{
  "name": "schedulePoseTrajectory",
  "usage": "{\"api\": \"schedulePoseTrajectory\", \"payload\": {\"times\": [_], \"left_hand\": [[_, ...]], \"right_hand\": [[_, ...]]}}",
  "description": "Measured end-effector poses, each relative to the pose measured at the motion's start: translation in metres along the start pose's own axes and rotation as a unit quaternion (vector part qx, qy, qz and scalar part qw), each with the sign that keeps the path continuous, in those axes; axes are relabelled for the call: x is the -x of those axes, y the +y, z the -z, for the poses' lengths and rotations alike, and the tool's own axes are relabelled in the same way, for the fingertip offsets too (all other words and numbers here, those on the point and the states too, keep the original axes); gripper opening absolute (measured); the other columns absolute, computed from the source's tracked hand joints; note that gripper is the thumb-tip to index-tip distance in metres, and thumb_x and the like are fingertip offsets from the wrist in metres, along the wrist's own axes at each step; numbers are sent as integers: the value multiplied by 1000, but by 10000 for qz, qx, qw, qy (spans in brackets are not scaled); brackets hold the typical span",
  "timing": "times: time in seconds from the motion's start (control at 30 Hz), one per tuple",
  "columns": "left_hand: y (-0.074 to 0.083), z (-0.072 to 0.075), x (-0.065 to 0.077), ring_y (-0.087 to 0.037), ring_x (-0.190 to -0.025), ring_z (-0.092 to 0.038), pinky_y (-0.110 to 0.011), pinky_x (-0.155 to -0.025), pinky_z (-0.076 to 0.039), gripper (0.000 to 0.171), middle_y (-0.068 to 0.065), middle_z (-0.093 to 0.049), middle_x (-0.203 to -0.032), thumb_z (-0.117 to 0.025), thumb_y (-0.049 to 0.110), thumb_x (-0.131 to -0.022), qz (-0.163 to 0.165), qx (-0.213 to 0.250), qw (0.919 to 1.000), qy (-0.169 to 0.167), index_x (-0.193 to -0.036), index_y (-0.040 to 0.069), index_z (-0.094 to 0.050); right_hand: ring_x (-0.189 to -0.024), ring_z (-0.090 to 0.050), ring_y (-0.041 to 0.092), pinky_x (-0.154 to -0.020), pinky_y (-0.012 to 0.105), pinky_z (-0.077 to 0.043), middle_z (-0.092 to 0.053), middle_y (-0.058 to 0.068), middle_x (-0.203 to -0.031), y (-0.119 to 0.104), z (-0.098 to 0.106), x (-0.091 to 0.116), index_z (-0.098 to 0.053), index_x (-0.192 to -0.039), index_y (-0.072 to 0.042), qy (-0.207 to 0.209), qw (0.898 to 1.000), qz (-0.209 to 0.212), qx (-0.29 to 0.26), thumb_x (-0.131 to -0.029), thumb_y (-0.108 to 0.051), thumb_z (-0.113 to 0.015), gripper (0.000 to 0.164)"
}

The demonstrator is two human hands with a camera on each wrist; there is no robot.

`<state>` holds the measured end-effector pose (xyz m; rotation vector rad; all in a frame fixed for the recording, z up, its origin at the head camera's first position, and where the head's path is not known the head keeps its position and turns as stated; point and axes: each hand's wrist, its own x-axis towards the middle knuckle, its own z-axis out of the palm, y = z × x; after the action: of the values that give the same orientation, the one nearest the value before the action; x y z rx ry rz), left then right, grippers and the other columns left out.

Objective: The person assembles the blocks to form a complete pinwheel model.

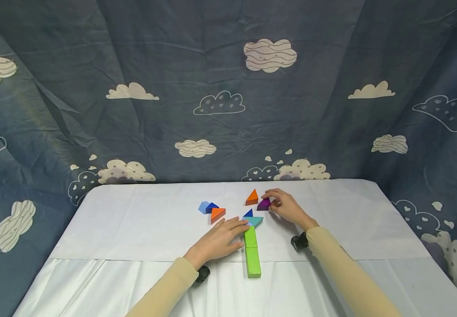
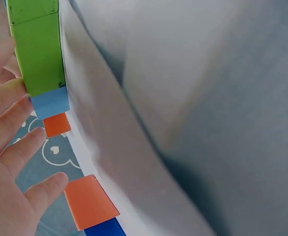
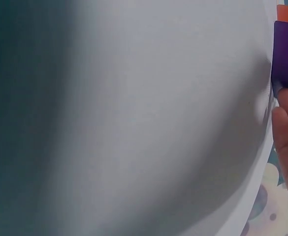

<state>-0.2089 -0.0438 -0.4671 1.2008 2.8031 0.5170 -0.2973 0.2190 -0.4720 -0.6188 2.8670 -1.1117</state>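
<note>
My right hand [image 1: 287,208] pinches a purple triangular block [image 1: 263,204] at the table's far side; in the right wrist view its fingertips meet the block's edge. My left hand [image 1: 218,239] lies with fingers extended, its fingertips at a light blue block [image 2: 51,102] that it partly covers in the head view. That block sits at the far end of two green rectangular blocks [image 1: 253,263] laid end to end. Beside the light blue one lies a teal triangular block [image 1: 256,221], with a small dark blue triangle [image 1: 249,213] just beyond.
An orange triangular block [image 1: 252,198] stands just left of the purple one. Farther left, another orange triangle [image 1: 217,214], a dark blue block [image 1: 211,207] and a lighter blue block [image 1: 203,207] form a cluster. White cloth [image 1: 133,229] covers the table; a cloud-patterned curtain [image 1: 196,53] hangs behind.
</note>
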Motion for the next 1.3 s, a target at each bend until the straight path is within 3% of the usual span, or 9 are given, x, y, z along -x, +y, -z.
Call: {"api": "schedulePoseTrajectory", "payload": {"times": [0.37,0.67,1.3], "left_hand": [[0,0,0,-25,-140,-28,-50,-111,-24,50,-2,-37,-150,-55,30,-98,-43,16,10000,16,-144,12,-45],[-1,0,-1,-24,-140,-28,-50,-111,-25,50,-1,-37,-150,-55,31,-98,-38,-98,9999,-4,-144,13,-45],[-2,-2,-1,-22,-139,-29,-50,-110,-25,51,0,-37,-150,-56,31,-97,-37,-118,9999,5,-144,13,-45]], "right_hand": [[-86,-59,25,-82,43,-53,-60,14,-110,-8,-4,-3,-66,-111,-3,78,9999,40,58,-80,6,-67,32],[-86,-62,25,-79,40,-55,-60,15,-112,-19,-6,-10,-66,-108,-2,168,9987,480,19,-78,8,-66,31],[-86,-61,25,-74,35,-55,-61,15,-111,-27,-15,-19,-67,-110,1,-183,9922,1234,-3,-79,8,-65,32]]}}
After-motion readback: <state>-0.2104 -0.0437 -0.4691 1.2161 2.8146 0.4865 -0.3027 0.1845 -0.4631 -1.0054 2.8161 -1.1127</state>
